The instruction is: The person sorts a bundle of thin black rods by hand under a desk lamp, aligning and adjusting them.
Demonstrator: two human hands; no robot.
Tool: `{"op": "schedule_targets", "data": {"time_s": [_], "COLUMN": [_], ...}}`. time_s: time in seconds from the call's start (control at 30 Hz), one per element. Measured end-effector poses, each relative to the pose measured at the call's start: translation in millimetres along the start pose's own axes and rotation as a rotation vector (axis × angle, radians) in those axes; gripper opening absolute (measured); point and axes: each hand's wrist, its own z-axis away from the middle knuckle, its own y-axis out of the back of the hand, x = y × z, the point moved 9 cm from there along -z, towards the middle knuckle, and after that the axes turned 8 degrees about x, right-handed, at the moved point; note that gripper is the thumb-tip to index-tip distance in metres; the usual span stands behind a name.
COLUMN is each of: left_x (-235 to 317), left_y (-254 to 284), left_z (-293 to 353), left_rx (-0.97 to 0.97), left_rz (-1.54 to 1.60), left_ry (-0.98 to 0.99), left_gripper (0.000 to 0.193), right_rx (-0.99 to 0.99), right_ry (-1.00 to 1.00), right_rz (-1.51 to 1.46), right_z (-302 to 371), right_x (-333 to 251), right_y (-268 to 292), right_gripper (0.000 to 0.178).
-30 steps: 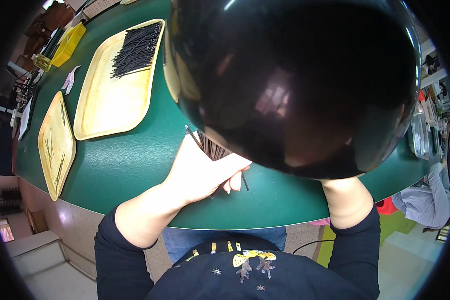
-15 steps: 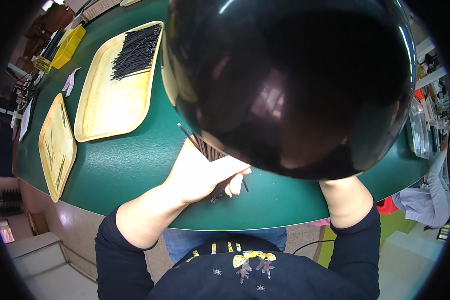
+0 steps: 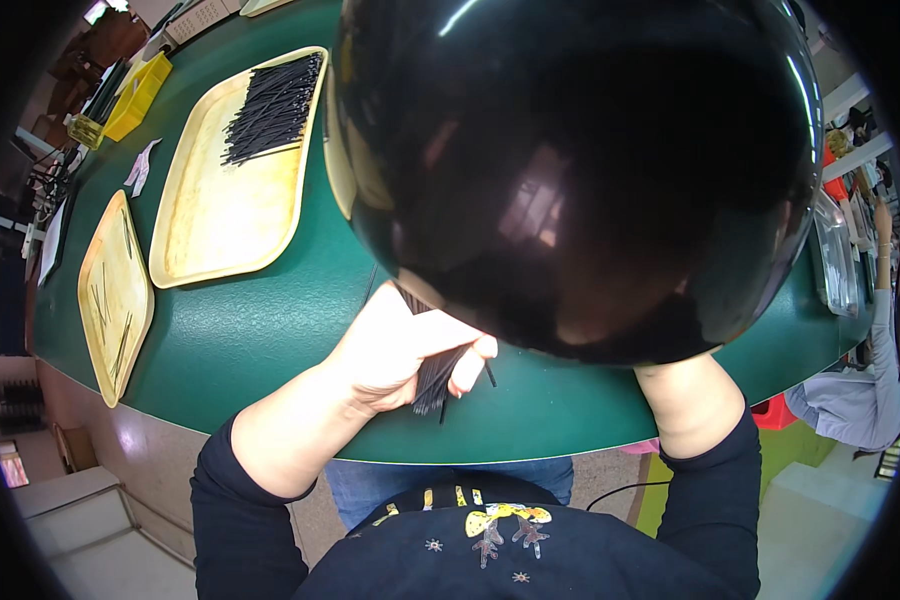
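Observation:
My left hand [image 3: 398, 350] is closed around a bundle of thin black rods or tubes [image 3: 433, 384], whose lower ends stick out below my fingers. One black piece juts out beside my fingertips. A large glossy black dome [image 3: 580, 200] covers the upper part of the bundle. My right forearm [image 3: 685, 395] reaches under the dome, which hides my right hand and its fingers. A cream tray [image 3: 220, 225] to the left bears a heap of similar black pieces [image 3: 275, 105] at its far end.
A smaller cream tray [image 3: 98, 285] with a few thin dark pieces sits at the left edge of the green table [image 3: 250, 345]. Beyond it are a crumpled paper scrap [image 3: 142, 167] and a yellow bin [image 3: 138, 97]. Clear plastic containers [image 3: 835, 260] stand at right, near another person's arm [image 3: 882, 330].
The bundle in my left hand now shows more of its lower ends, and the piece slanting out above the hand has shifted. At right, the other person's arm has moved outward.

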Motion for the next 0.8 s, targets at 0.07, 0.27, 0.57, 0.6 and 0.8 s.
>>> {"op": "schedule_targets", "data": {"time_s": [0.07, 0.27, 0.57, 0.6, 0.8], "left_x": [-6.4, -6.7, -8.6, -7.5, 0.0], "left_y": [-6.9, -19.5, 2.0, 2.7, 0.1], "left_z": [-0.8, -1.9, -6.3, -6.0, -3.5], "left_rx": [-0.068, -0.177, 0.028, 0.058, 0.061], "left_rz": [0.065, 0.143, -0.115, -0.140, -0.102], "left_ry": [0.101, 0.140, 0.077, 0.063, -0.013], "left_gripper": [0.012, 0.013, 0.011, 0.010, 0.008], "right_rx": [0.025, -0.259, 0.234, 0.047, 0.085], "right_ry": [-0.012, 0.183, 0.375, 0.211, -0.012], "right_rz": [-0.377, -0.249, 0.272, -0.285, -1.022], "right_z": [4.5, 6.3, 2.7, 3.1, 13.5], "right_x": [28.1, 15.9, -4.1, 11.8, 41.4], "right_y": [-7.5, -6.0, 19.1, 22.0, 9.4], "right_gripper": [0.046, 0.044, 0.047, 0.048, 0.043]}}
